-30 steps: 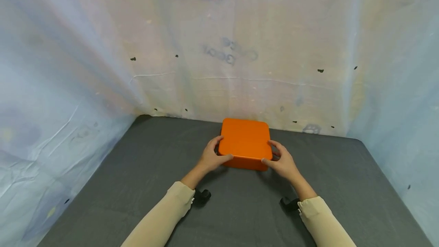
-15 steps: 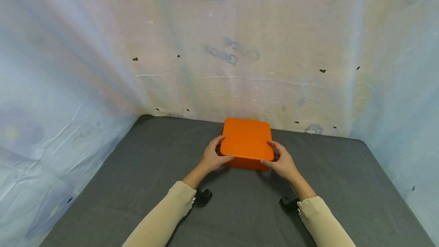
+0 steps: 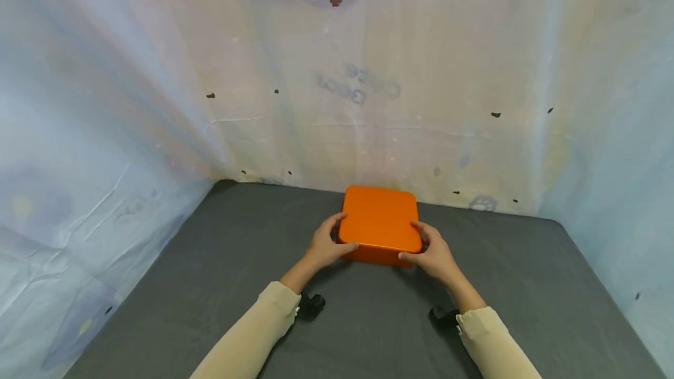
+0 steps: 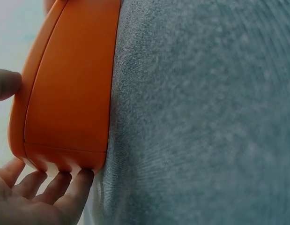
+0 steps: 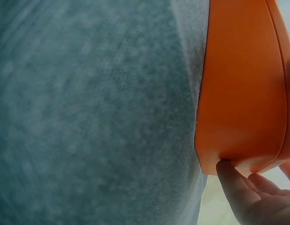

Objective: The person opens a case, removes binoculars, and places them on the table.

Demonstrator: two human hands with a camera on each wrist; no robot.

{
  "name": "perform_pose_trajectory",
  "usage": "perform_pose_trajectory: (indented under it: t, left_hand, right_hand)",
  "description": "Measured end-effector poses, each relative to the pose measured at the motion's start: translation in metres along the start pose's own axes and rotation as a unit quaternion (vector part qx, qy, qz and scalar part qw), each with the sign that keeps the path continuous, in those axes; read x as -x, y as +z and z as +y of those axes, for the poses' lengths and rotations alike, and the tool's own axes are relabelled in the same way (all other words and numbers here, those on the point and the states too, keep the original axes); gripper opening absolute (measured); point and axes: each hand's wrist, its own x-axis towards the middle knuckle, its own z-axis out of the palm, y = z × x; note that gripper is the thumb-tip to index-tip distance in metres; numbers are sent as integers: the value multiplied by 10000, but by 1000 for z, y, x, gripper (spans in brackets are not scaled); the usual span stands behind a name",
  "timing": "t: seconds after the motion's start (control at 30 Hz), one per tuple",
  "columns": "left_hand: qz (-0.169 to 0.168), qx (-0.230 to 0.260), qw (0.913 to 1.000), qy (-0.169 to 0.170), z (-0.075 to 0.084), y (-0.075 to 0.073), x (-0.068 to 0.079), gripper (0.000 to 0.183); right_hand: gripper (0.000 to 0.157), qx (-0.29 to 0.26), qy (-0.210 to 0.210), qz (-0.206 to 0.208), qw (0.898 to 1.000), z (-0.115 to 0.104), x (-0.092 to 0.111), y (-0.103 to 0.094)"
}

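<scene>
An orange box [image 3: 378,215] with rounded corners and a lid stands on the dark grey cloth near the table's back edge. My left hand [image 3: 325,244] holds its near left corner, thumb at the front and fingers along the left side. In the left wrist view, several fingertips [image 4: 81,176] of that hand press the box's side wall. Gripping the near right corner, my right hand [image 3: 434,253] has its thumb at the front and its fingers on the right side. The right wrist view shows its fingers [image 5: 229,173] against the orange wall, close above the cloth.
The grey cloth-covered table [image 3: 368,332] extends around the box. Behind it hangs a pale patterned curtain [image 3: 368,145], and another curtain side [image 3: 105,203] rises at the left. Black wrist devices [image 3: 312,306] show under both cream sleeves [image 3: 253,329].
The head view has shifted a little, so the whole scene sits slightly lower and to the right. Both hands keep their places at the box's corners, and the box stays put.
</scene>
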Motion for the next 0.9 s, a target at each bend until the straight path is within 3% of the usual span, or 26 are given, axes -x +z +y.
perform_pose_trajectory:
  t: [0.9]
  left_hand:
    - [-82,130,9997,-164,2,0,-1,81]
  right_hand:
    - [82,-53,227,23,9997,-5,-1,0]
